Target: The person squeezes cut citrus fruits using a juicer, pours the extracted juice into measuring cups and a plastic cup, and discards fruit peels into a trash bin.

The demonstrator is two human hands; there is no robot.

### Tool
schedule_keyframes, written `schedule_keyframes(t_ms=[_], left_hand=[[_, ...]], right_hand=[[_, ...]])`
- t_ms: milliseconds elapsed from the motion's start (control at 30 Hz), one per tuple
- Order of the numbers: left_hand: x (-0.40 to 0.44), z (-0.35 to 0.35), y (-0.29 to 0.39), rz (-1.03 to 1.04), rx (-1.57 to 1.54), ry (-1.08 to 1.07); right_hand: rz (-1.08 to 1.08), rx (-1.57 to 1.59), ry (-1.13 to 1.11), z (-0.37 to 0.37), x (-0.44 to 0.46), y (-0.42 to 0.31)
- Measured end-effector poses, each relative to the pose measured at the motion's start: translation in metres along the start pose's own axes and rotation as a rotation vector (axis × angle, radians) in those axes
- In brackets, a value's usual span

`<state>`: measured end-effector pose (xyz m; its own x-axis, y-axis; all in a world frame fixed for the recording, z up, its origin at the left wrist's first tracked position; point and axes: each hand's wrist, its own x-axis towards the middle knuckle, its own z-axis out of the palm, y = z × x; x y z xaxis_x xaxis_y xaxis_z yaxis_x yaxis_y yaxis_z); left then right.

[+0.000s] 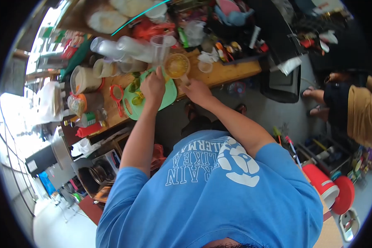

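Observation:
My left hand is closed around the lower end of a clear plastic cup, above the green cutting board. My right hand grips the short handle of a measuring cup that holds a yellow, bubbly liquid. The two cups are side by side over the wooden table. Cut green fruit pieces lie on the board, partly hidden by my left hand and forearm. Left of them is a red-handled tool, its kind unclear.
Stacked clear cups lie at the back left, near a tub and a red bottle. A small clear cup stands on the wooden table at right. Beyond is a black bin; another person is far right.

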<state>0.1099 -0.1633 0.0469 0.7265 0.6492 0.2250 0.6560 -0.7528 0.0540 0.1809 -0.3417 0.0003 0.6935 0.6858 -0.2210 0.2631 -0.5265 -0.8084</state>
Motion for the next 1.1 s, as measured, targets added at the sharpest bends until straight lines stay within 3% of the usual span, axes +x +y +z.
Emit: schedule_keyframes(t_ms=[33,67,100,133,267,333,467,567,667,833,900,1000,1100], left_hand=[[-0.013,0.003,-0.021,-0.049,-0.029,0.012],[-0.022,0.003,-0.042,-0.077,-0.037,0.025],[-0.031,0.003,-0.063,-0.139,-0.047,-0.042],[-0.040,0.004,-0.084,-0.199,-0.060,-0.110],[-0.061,0.023,-0.146,-0.140,-0.203,-0.002],[-0.063,0.033,-0.159,-0.013,-0.314,0.091],[-0.038,0.045,-0.173,0.004,-0.352,0.041],[-0.006,0.055,-0.184,0.142,-0.285,0.001],[0.014,0.066,-0.189,0.115,-0.302,-0.113],[0.033,0.066,-0.194,0.044,-0.367,-0.055],[0.039,0.065,-0.198,-0.045,-0.479,-0.198],[0.041,0.072,-0.201,-0.063,-0.538,-0.162],[0.035,0.042,-0.205,0.056,-0.544,-0.146]], right_hand=[[-0.019,-0.019,-0.012,-0.004,-0.004,-0.001],[-0.004,-0.102,-0.186,-0.009,-0.008,-0.003],[0.017,-0.188,-0.361,-0.007,-0.011,-0.010],[0.003,-0.212,-0.373,0.002,-0.015,-0.020],[-0.069,-0.256,-0.331,0.040,-0.010,-0.061],[-0.191,-0.229,-0.221,0.062,0.004,-0.081],[-0.102,-0.397,-0.324,0.093,0.048,-0.119],[-0.076,-0.463,-0.340,0.106,0.065,-0.131],[-0.098,-0.468,-0.324,0.115,0.069,-0.132],[-0.124,-0.431,-0.233,0.126,0.073,-0.127],[-0.118,-0.442,-0.200,0.129,0.074,-0.126],[-0.158,-0.436,-0.123,0.131,0.076,-0.128],[-0.175,-0.528,-0.114,0.127,0.077,-0.135]])
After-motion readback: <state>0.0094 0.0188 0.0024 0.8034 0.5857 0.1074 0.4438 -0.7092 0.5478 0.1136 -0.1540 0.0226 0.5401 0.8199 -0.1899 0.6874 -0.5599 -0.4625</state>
